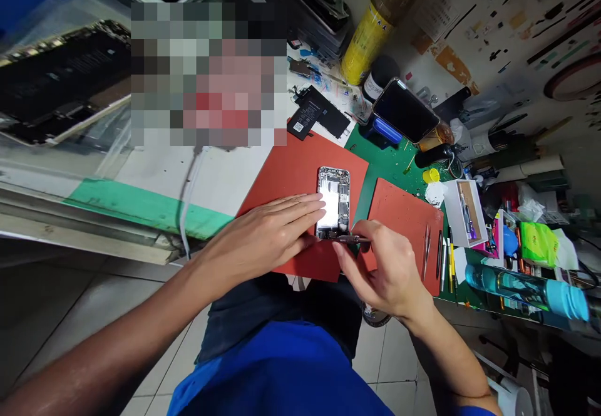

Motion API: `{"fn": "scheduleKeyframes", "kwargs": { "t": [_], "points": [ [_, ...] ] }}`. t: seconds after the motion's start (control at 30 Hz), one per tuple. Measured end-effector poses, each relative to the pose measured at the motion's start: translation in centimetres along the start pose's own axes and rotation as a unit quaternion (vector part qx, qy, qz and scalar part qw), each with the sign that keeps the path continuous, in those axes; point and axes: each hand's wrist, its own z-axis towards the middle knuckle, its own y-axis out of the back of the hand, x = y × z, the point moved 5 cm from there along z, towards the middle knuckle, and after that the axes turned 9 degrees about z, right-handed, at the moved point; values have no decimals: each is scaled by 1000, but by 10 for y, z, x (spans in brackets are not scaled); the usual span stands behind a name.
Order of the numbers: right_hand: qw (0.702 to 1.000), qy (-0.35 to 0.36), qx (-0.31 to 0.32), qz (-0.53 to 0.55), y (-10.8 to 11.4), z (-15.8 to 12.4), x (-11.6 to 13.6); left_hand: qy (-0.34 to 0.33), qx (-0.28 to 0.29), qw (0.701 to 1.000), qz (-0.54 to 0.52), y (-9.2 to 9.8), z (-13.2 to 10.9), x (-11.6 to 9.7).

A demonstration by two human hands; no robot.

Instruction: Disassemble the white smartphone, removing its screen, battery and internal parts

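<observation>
An opened phone point(344, 206), its circuit parts and a bright silver inner plate showing, lies upright on a red mat point(300, 171). My left hand point(267, 231) rests beside it, fingers stretched out together, with the fingertips on the phone's left edge. At the lower edge of the phone my right hand point(387, 265) is closed on a slim precision screwdriver point(354, 239) with a ridged metal grip. The tool lies nearly level, its tip pointing left across the phone's bottom end. What the tip touches is too small to make out.
Black phone batteries point(312, 112) lie beyond the mat. A second red mat point(408, 215) holds tweezers point(426, 253). Farther right are pens, a white box point(464, 212) and a blue bottle point(526, 287). A dark-screened phone point(406, 110) stands tilted behind; another opened phone point(66, 78) sits left.
</observation>
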Motion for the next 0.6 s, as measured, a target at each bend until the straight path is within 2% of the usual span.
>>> {"fn": "scheduleKeyframes", "kwargs": {
  "t": [0.17,0.43,0.6],
  "points": [
    [999,-45,-8,-25,-2,-2,-3,10,16,1000,-19,0,1,2],
    [997,-61,-46,-10,-2,-6,-9,-3,35,999,11,5,6,-1],
    [997,-61,-36,-2,-4,-8,-6,5,54,999,8,6,7,-1]
  ]
}}
